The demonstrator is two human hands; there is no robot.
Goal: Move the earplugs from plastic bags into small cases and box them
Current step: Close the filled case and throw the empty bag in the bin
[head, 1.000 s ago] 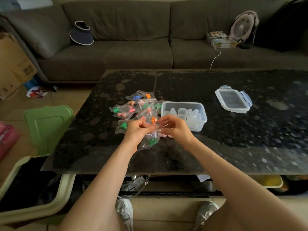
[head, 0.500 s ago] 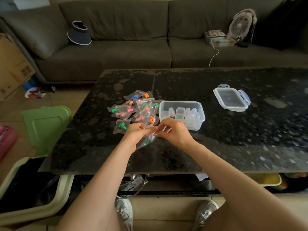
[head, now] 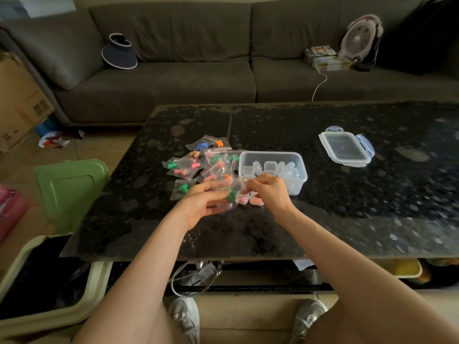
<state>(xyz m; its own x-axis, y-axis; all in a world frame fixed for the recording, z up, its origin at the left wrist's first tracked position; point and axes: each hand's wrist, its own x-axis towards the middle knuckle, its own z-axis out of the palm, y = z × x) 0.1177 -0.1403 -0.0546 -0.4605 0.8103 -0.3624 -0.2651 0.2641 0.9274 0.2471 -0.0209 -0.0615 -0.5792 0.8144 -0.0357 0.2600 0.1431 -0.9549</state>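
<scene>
Earplug bag (head: 229, 197) is gripped by left hand (head: 202, 206) and right hand (head: 269, 192).

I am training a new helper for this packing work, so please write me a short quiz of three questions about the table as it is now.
1. True or false: the lid is closed on the clear box.
2. Choose one: the plastic bag in the left hand holds an earplug of which colour? A green, B blue, C yellow.
3. Fill the gap: seen from the person, the pile of bags lies to the ___ of the clear box.

Key: 1 false, the lid lies apart on the table, to the right of the box. 2 A. 3 left.
</scene>
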